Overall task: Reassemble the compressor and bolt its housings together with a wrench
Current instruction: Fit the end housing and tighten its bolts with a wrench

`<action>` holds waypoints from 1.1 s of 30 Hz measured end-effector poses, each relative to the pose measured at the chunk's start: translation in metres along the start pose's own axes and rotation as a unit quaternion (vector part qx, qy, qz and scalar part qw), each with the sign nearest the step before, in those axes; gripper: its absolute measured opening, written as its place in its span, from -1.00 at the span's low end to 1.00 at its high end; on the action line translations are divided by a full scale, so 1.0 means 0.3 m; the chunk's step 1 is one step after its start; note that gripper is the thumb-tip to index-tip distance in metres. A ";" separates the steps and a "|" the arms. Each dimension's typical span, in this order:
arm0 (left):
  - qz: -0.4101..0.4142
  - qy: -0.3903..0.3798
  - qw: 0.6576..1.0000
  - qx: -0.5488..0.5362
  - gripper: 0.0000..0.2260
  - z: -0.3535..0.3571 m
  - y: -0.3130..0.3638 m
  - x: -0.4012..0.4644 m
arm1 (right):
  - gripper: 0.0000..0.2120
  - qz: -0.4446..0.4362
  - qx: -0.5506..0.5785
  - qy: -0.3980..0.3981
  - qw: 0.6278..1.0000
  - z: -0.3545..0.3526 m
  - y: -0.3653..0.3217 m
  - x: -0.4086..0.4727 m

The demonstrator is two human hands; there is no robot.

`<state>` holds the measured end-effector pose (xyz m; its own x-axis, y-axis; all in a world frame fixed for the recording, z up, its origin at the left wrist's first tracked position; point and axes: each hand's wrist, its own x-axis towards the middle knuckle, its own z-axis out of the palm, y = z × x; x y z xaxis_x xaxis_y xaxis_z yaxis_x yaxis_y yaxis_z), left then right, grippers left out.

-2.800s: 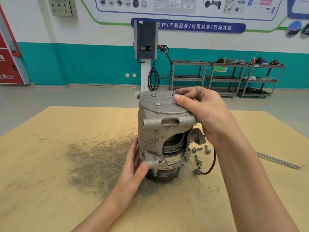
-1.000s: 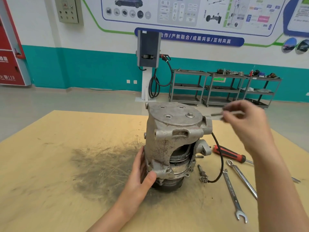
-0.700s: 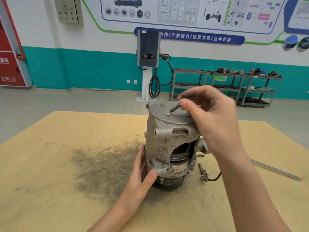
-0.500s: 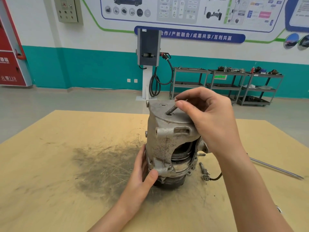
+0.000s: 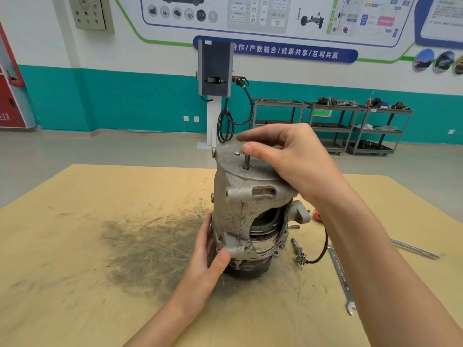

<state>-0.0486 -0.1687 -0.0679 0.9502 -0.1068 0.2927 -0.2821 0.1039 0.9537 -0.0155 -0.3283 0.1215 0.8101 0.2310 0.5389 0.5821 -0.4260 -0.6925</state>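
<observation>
The compressor (image 5: pixel 246 211) stands upright on its pulley end near the middle of the tan desk (image 5: pixel 75 246), beside a dark smudge of grime (image 5: pixel 150 249) on the desk surface. Its grey cast upper housing (image 5: pixel 240 194) sits over the shiny lower body, with a gap on the right side where inner rings show. A bolt (image 5: pixel 246 162) stands upright in a hole in the flat top face of the housing, its threaded shank partly exposed above the hole. The right hand (image 5: pixel 293 161) hovers over the top face, thumb and forefinger pinching the head of the bolt, the other fingers (image 5: pixel 263 132) loosely curved above. The left hand (image 5: pixel 209 261) grips the lower left side of the compressor, thumb pressed against a mounting lug at the front and the fingers wrapped round behind.

A black cable (image 5: pixel 323 249) with a small connector trails from the compressor's right side onto the desk. Just right of it lies a wrench (image 5: pixel 342 276), and a loose bolt (image 5: pixel 295 245) lies near the base. A thin metal rod (image 5: pixel 414 249) lies further right, and a bit of a red handle (image 5: pixel 316 213) shows behind the right forearm. Beyond the desk are a charging post (image 5: pixel 215 71) and metal shelf carts (image 5: pixel 355 123) against a teal and white wall.
</observation>
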 end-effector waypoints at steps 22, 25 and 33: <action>0.003 0.003 1.000 0.001 -0.08 0.004 0.013 -0.007 | -0.90 0.028 -0.061 -0.086 0.994 -0.019 -0.005 -0.013; 0.003 0.004 1.000 0.000 -0.06 0.004 0.008 -0.005 | -0.78 0.043 -0.076 -0.041 0.995 0.012 -0.009 -0.006; 0.000 0.003 1.000 0.005 -0.10 0.000 0.003 -0.005 | -0.95 0.027 -0.060 -0.094 0.993 -0.011 -0.012 -0.012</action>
<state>-0.0504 -0.1683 -0.0674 0.9507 -0.1013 0.2932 -0.2842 0.0940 0.9541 -0.0208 -0.3306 0.1236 0.8455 0.3592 0.3951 0.5336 -0.5410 -0.6501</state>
